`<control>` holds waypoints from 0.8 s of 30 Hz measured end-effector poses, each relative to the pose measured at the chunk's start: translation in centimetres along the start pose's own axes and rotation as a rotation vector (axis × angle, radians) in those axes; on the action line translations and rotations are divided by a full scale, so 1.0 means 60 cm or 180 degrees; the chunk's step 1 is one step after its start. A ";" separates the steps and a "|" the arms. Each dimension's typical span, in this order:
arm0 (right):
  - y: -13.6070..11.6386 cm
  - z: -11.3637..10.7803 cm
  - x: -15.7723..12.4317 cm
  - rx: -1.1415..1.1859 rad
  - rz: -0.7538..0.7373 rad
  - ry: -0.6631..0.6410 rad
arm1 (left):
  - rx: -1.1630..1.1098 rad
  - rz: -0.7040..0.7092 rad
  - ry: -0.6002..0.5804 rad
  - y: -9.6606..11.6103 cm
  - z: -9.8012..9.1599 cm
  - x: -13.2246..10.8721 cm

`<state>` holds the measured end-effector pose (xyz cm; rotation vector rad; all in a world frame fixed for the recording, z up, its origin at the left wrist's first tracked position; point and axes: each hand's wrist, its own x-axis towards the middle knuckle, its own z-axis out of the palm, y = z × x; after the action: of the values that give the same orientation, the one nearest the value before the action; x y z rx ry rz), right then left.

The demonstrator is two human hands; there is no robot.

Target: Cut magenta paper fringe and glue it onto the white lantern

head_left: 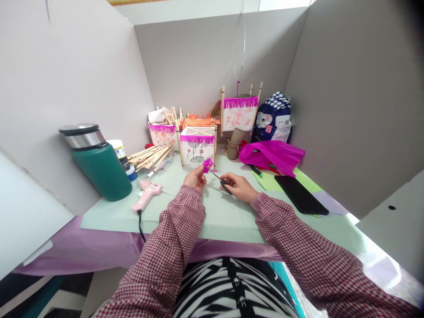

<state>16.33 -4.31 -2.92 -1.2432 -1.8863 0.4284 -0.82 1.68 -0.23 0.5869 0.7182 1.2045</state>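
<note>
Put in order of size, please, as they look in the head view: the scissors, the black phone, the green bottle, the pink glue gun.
1. Green bottle
2. Black phone
3. Pink glue gun
4. Scissors, partly hidden

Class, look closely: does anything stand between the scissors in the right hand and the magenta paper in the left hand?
Nothing visible does. The scissors in the right hand point straight at the magenta paper pinched in the left hand, their tips right at it. Whether the blades touch it is too small to tell.
</note>
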 end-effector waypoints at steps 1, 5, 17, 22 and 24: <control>0.000 0.000 0.000 -0.0015 -0.0005 0.0001 | 0.0000 0.0004 0.0010 0.000 0.000 0.000; 0.002 0.000 0.001 -0.0061 -0.0014 0.0005 | -0.0002 0.0012 0.0022 0.000 0.000 0.000; 0.002 -0.001 0.001 -0.0076 -0.0005 0.0011 | -0.0022 0.0023 0.0015 0.000 0.000 0.001; -0.003 -0.002 0.000 -0.0130 0.0011 0.0043 | -0.0109 -0.0014 0.0048 0.004 0.000 0.000; -0.004 -0.003 -0.001 -0.0112 0.0017 0.0029 | -0.0142 -0.0020 0.0049 0.005 0.000 -0.001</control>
<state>16.32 -4.48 -2.68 -1.2715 -1.8907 0.3933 -1.04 1.74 0.00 0.5385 0.7037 1.2174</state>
